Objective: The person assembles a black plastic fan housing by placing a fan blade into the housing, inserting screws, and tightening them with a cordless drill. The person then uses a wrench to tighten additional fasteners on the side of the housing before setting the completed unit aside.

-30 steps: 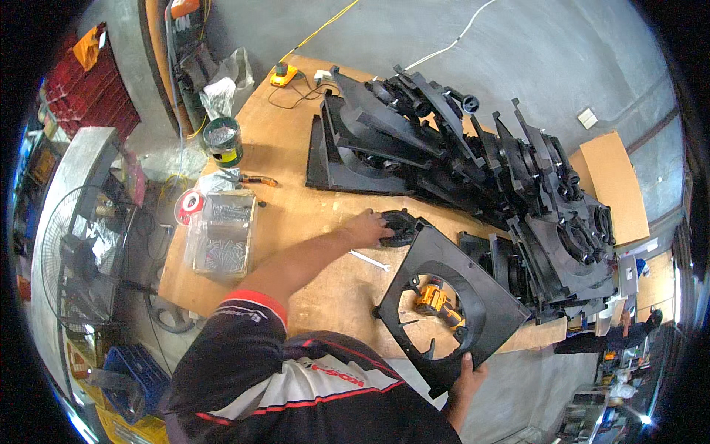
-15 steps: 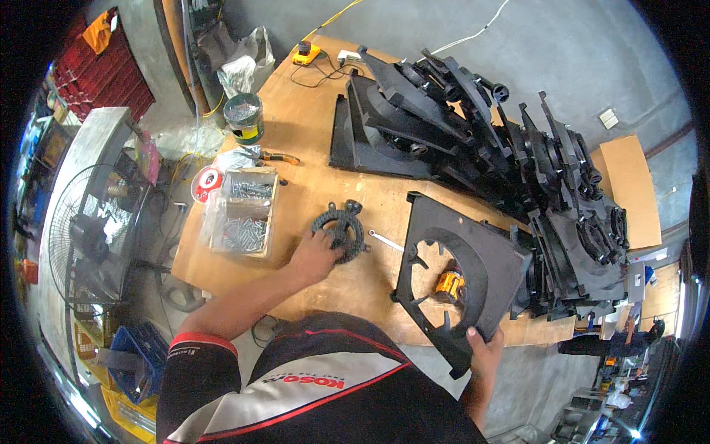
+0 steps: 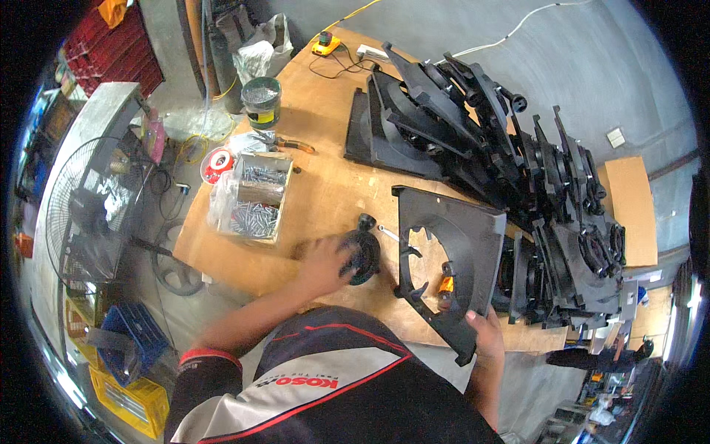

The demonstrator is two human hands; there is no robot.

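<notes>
Black ring (image 3: 372, 251) held by curled left hand (image 3: 325, 265), tilted black panel (image 3: 477, 229) with large round opening, edge gripped by right hand (image 3: 485, 334)

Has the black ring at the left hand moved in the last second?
Yes, leftward and closer in. The black ring was beyond the wrench; now it is on the wrench's near left side.

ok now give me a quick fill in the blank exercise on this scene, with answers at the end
1. The left hand grips a round part coloured ____.
2. The large panel is held in the ____.
3. Below the blue crate, the lowest crate is coloured ____.
4. The fan stands on the person's ____ side.

Missing words: black; right hand; yellow; left
</notes>
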